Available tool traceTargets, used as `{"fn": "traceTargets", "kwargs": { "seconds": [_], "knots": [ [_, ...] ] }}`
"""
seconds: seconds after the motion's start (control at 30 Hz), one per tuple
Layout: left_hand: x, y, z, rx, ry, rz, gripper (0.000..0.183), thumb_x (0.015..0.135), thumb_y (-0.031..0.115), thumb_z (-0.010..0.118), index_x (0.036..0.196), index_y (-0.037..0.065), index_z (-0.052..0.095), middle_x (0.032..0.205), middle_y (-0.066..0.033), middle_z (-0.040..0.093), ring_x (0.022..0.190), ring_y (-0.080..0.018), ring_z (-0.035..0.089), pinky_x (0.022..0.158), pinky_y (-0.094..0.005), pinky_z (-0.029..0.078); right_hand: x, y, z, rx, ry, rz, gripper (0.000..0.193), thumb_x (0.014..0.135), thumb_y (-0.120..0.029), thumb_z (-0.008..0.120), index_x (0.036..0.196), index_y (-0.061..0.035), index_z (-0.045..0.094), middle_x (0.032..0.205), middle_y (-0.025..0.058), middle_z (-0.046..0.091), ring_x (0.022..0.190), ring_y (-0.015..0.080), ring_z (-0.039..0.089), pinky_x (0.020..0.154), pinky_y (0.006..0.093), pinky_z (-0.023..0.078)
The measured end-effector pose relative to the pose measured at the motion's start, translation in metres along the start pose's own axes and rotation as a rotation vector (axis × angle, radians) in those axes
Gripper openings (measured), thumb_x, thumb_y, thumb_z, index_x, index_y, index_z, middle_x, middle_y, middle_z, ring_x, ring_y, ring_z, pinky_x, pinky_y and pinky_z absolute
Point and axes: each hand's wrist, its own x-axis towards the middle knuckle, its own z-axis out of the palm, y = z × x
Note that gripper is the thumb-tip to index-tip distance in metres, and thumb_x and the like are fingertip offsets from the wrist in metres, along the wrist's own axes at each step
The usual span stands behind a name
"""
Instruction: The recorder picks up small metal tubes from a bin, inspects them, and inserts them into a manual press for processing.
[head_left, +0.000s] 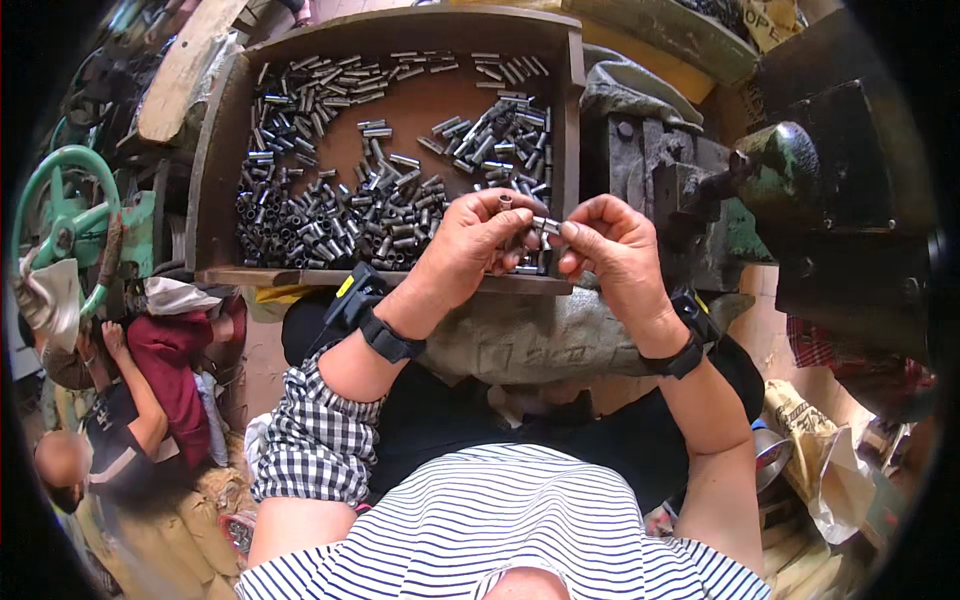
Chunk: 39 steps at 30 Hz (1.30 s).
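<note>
Just above the near right edge of a wooden tray (400, 275), both hands meet at a short shiny metal tube (545, 225). My left hand (470, 240) is closed, its thumb and fingers on the tube's left end. A second short tube (505, 203) stands up between this hand's fingers, its open end showing. My right hand (620, 255) pinches the tube's other end between thumb and fingertips. Many loose metal tubes (345, 225) of the same kind lie in the tray, heaped at the near left, with a smaller pile (490, 135) at the right.
A dark, greasy machine (690, 190) stands close to the right of the tray. Grey cloth (560, 335) lies over my lap. At the left are a green handwheel (65, 225) and another person (130, 400) seated low. Paper sacks (820, 460) lie at the lower right.
</note>
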Motion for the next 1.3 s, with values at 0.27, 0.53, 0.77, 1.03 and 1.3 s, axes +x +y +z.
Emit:
{"fn": "traceTargets", "kwargs": {
  "seconds": [0.27, 0.53, 0.77, 1.03, 1.3],
  "knots": [
    [-0.008, -0.003, 0.0, 0.053, -0.023, 0.022, 0.019, 0.09, 0.019, 0.059, 0.102, 0.004, 0.059, 0.073, -0.0016, 0.063, 0.051, -0.0031, 0.053, 0.043, -0.014, 0.039, -0.007, 0.002, 0.001, 0.039, 0.005, 0.04, 0.013, 0.088, -0.011, 0.061, 0.093, 0.0002, 0.056, 0.077, 0.0059, 0.063, 0.062, 0.0097, 0.063, 0.053, 0.0203, 0.052],
    [-0.006, -0.006, 0.004, 0.086, 0.002, 0.046, 0.018, 0.09, 0.019, 0.059, 0.098, 0.002, 0.059, 0.069, -0.0018, 0.06, 0.048, -0.0042, 0.053, 0.041, -0.0142, 0.041, -0.005, 0.001, -0.001, -0.043, -0.005, -0.04, 0.011, 0.087, -0.009, 0.062, 0.09, -0.0002, 0.056, 0.076, 0.0057, 0.063, 0.064, 0.0103, 0.065, 0.055, 0.0205, 0.054],
    [-0.012, 0.002, 0.01, 0.185, -0.078, 0.023, 0.018, 0.091, 0.018, 0.057, 0.096, 0.0, 0.059, 0.069, -0.0037, 0.061, 0.048, -0.0068, 0.056, 0.041, -0.0165, 0.044, -0.003, 0.002, -0.005, 0.102, -0.073, 0.053, 0.015, 0.084, -0.007, 0.065, 0.092, 0.0005, 0.055, 0.077, 0.0078, 0.064, 0.065, 0.0126, 0.066, 0.055, 0.0219, 0.054],
    [-0.02, -0.001, 0.015, 1.091, -0.186, 0.754, 0.023, 0.083, 0.006, 0.063, 0.104, -0.001, 0.057, 0.08, -0.0132, 0.064, 0.065, -0.0212, 0.066, 0.052, -0.0263, 0.051, 0.003, -0.008, -0.012, 0.189, -0.273, 0.241, 0.048, 0.082, -0.007, 0.066, 0.122, 0.0074, 0.043, 0.078, 0.0117, 0.065, 0.062, 0.0156, 0.067, 0.051, 0.0209, 0.053],
    [-0.017, 0.006, 0.004, 1.484, -0.163, 0.795, 0.056, 0.074, -0.004, 0.061, 0.128, -0.001, 0.045, 0.091, -0.0186, 0.059, 0.072, -0.0305, 0.063, 0.06, -0.0347, 0.053, 0.013, 0.002, 0.001, -0.034, -0.173, 0.146, 0.034, 0.085, -0.008, 0.061, 0.113, 0.0059, 0.048, 0.073, 0.0068, 0.061, 0.052, 0.0095, 0.06, 0.043, 0.0176, 0.046]
  ]
}}
